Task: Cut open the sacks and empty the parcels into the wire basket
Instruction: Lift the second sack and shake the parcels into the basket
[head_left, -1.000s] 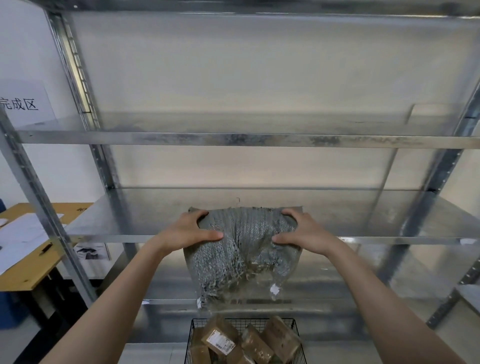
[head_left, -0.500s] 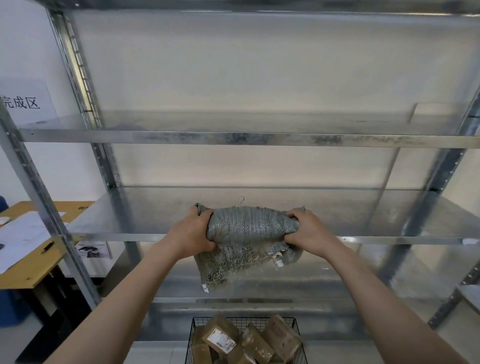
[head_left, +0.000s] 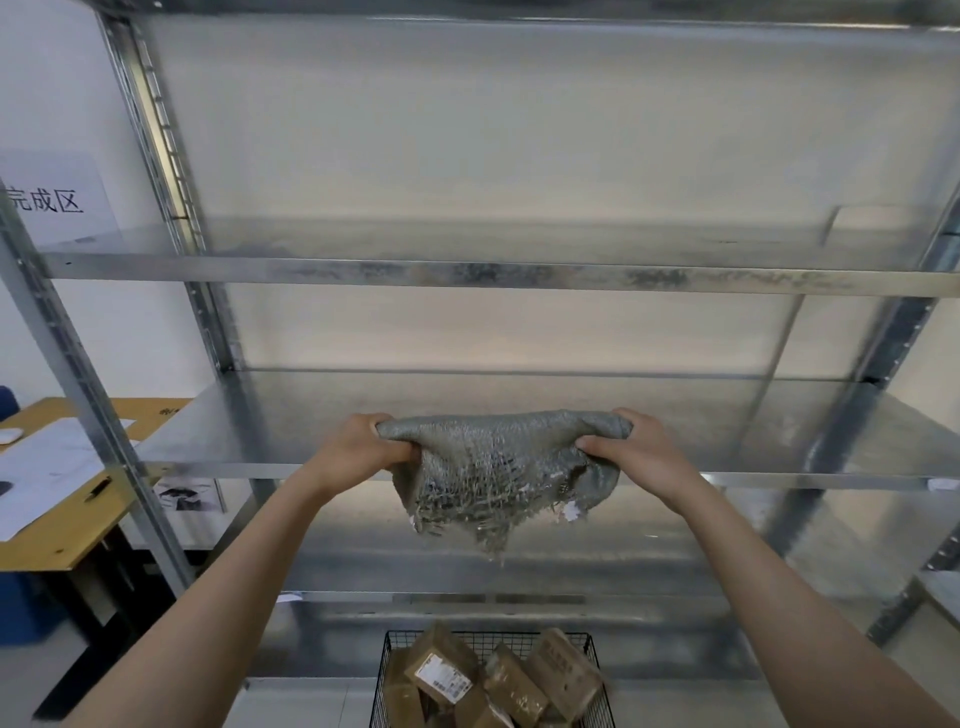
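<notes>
- Writing on a white paper sign (head_left: 54, 200) at nine o'clock, on the wall beside the metal shelving (head_left: 467, 274), reads "完成区" in black characters.
- Bench (head_left: 62, 540) with a wood-coloured top sits at eight o'clock, behind the shelving's left upright; white sheets (head_left: 36, 480) and a dark pen (head_left: 97, 488) lie on it. A printed black-and-white picture (head_left: 179, 496) shows below the shelf edge just right of the upright, too small to read.
- Left hand (head_left: 363, 449) is closed around the left end of the grey woven sack (head_left: 493, 467), fingers curled into the fabric.
- Sack hangs at the centre of the view, in front of the middle shelf's edge, bunched along its top and sagging to a frayed, ragged lower edge with loose threads and small white scraps. Compared with a second ago it is gathered far tighter: then it hung open and flat between spread fingers, now it is a crumpled roll pulled wider apart.
- Right hand (head_left: 631, 449) is closed on the sack's right end in the same way.
- Wire basket (head_left: 387, 670), black, stands at six o'clock on the floor below the sack, well apart from it. Brown parcels (head_left: 519, 680) are heaped inside; one bears a white label with a barcode (head_left: 440, 676), its print too small to read. The heap looks unchanged from before.
</notes>
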